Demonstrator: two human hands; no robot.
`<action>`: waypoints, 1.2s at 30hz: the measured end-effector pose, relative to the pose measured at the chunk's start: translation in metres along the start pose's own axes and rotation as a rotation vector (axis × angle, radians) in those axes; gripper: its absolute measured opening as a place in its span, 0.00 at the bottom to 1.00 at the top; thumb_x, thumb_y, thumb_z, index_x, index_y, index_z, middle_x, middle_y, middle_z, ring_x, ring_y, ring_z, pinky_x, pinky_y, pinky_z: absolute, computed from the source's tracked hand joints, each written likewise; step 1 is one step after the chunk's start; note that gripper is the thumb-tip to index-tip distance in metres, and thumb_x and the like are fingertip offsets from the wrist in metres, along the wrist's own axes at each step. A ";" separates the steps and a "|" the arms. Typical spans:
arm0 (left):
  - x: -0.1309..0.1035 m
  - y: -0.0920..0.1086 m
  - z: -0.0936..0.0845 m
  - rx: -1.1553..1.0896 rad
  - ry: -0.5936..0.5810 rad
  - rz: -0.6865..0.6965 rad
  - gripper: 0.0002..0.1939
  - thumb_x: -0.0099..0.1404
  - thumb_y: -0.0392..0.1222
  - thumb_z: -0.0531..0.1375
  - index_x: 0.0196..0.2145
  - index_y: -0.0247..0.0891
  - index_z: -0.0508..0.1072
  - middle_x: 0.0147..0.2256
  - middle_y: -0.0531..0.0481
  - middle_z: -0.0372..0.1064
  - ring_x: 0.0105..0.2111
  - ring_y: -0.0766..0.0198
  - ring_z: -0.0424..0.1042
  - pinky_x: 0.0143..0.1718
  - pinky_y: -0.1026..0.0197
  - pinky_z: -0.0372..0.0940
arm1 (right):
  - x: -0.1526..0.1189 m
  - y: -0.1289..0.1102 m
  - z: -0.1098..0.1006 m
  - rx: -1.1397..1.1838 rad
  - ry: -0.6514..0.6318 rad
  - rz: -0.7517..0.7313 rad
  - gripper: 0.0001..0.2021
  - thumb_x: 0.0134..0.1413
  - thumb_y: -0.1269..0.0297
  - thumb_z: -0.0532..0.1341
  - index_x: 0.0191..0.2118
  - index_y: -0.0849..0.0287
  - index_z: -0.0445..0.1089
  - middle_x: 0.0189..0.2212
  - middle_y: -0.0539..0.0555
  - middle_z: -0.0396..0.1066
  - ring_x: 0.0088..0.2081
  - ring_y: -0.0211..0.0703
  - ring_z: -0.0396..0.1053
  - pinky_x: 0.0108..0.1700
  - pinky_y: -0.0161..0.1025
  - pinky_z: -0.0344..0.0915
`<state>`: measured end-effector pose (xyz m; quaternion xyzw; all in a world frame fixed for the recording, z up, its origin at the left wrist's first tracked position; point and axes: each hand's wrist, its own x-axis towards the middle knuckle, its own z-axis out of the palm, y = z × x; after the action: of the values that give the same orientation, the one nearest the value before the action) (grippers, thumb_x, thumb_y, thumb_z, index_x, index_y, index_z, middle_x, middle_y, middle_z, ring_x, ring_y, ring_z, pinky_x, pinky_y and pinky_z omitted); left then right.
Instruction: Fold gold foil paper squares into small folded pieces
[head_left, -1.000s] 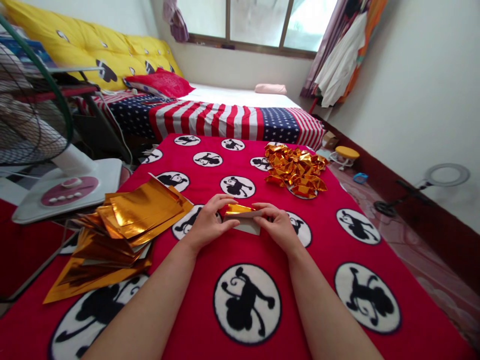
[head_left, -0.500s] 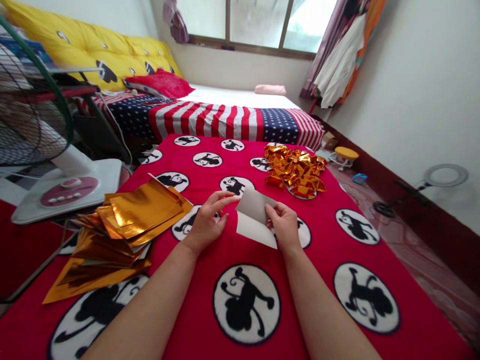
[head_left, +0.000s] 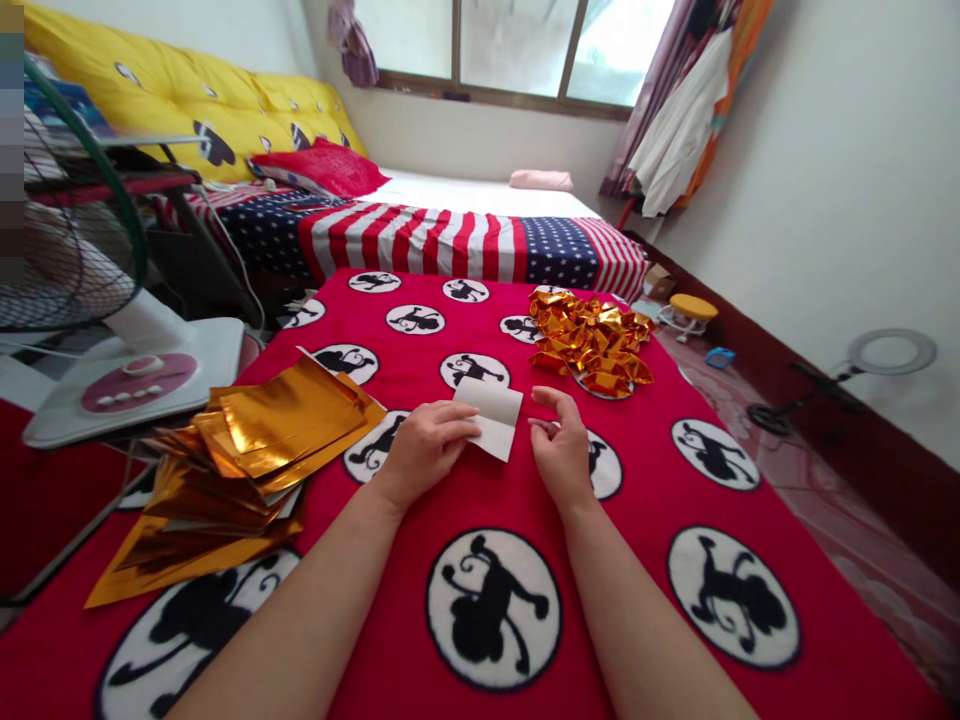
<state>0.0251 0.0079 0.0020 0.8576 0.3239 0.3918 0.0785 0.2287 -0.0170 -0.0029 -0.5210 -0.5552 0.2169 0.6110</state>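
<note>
A small sheet of paper (head_left: 491, 405), pale side up and creased across its middle, is in front of me over the red cloth (head_left: 600, 630). My left hand (head_left: 431, 445) grips its left edge, thumb hidden beneath the fingers. Just right of the paper, my right hand (head_left: 561, 445) is apart from it, thumb and fingers spread with nothing between them. To the left lies a loose stack of shiny gold foil paper (head_left: 289, 415). A heap of folded gold foil pieces (head_left: 592, 340) sits beyond my right hand.
A white electric fan (head_left: 150, 375) stands by the cloth's left edge. Behind is a bed with a striped and starred cover (head_left: 450, 240). On the floor at right are a yellow stool (head_left: 691, 308) and a ring light (head_left: 892, 350).
My right hand has let go of the paper and its fingers have spread. The left hand has taken hold of the paper, which has shifted left and turned.
</note>
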 end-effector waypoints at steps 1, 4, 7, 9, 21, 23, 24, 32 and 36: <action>-0.001 0.000 0.000 -0.002 -0.012 -0.037 0.11 0.61 0.30 0.59 0.37 0.42 0.78 0.47 0.49 0.76 0.46 0.58 0.74 0.49 0.53 0.68 | -0.001 -0.003 -0.002 -0.096 -0.005 -0.054 0.19 0.46 0.76 0.54 0.43 0.55 0.71 0.48 0.57 0.68 0.51 0.48 0.67 0.42 0.40 0.70; -0.001 0.003 -0.002 -0.018 -0.095 -0.108 0.13 0.59 0.30 0.59 0.39 0.42 0.78 0.46 0.48 0.76 0.44 0.58 0.75 0.47 0.54 0.69 | -0.002 -0.009 -0.008 -0.252 -0.077 -0.161 0.18 0.42 0.80 0.51 0.33 0.55 0.73 0.42 0.56 0.70 0.48 0.47 0.67 0.46 0.42 0.67; -0.002 0.004 -0.003 -0.032 -0.127 -0.138 0.14 0.59 0.30 0.59 0.41 0.42 0.78 0.42 0.48 0.77 0.42 0.59 0.75 0.45 0.56 0.69 | -0.002 -0.009 -0.009 -0.281 -0.311 -0.213 0.23 0.36 0.82 0.52 0.37 0.54 0.74 0.42 0.54 0.72 0.47 0.47 0.68 0.51 0.44 0.65; -0.002 0.002 -0.003 -0.038 -0.119 -0.137 0.15 0.59 0.30 0.59 0.41 0.43 0.78 0.42 0.48 0.77 0.43 0.58 0.74 0.47 0.55 0.69 | -0.002 -0.007 -0.008 -0.297 -0.427 -0.221 0.28 0.34 0.83 0.52 0.42 0.53 0.73 0.44 0.53 0.73 0.48 0.47 0.68 0.53 0.45 0.64; -0.002 -0.010 -0.006 -0.262 -0.101 -0.287 0.08 0.63 0.41 0.61 0.38 0.42 0.80 0.35 0.48 0.78 0.35 0.61 0.75 0.38 0.61 0.68 | 0.000 -0.003 -0.008 -0.180 -0.358 -0.021 0.10 0.58 0.63 0.58 0.36 0.54 0.78 0.38 0.54 0.77 0.43 0.46 0.72 0.48 0.41 0.65; -0.003 -0.010 -0.005 -0.241 -0.089 -0.319 0.08 0.63 0.44 0.62 0.37 0.42 0.80 0.34 0.48 0.79 0.32 0.62 0.75 0.35 0.62 0.67 | -0.001 -0.003 -0.007 -0.186 -0.325 -0.001 0.10 0.58 0.60 0.59 0.34 0.55 0.77 0.35 0.54 0.77 0.39 0.46 0.72 0.43 0.40 0.65; -0.004 -0.010 -0.005 -0.227 -0.076 -0.337 0.08 0.62 0.45 0.62 0.36 0.42 0.80 0.33 0.49 0.79 0.31 0.62 0.75 0.35 0.62 0.66 | -0.002 -0.003 -0.006 -0.191 -0.304 0.009 0.11 0.58 0.59 0.59 0.33 0.55 0.77 0.32 0.53 0.77 0.36 0.45 0.72 0.40 0.39 0.64; -0.003 -0.012 0.001 -0.109 -0.027 -0.439 0.10 0.61 0.48 0.62 0.33 0.41 0.81 0.32 0.48 0.78 0.32 0.60 0.75 0.34 0.61 0.65 | -0.006 0.001 0.002 -0.320 -0.180 0.019 0.12 0.55 0.60 0.61 0.23 0.56 0.68 0.25 0.50 0.69 0.27 0.40 0.64 0.31 0.37 0.59; -0.001 -0.008 -0.001 -0.034 -0.059 -0.456 0.10 0.61 0.47 0.62 0.30 0.39 0.79 0.29 0.48 0.76 0.30 0.61 0.72 0.32 0.61 0.62 | -0.003 0.005 0.004 -0.424 -0.161 -0.002 0.13 0.50 0.61 0.64 0.19 0.56 0.66 0.33 0.53 0.71 0.33 0.41 0.67 0.35 0.38 0.61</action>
<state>0.0203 0.0135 -0.0006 0.7718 0.5004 0.3439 0.1889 0.2258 -0.0161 -0.0097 -0.6182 -0.6358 0.1358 0.4418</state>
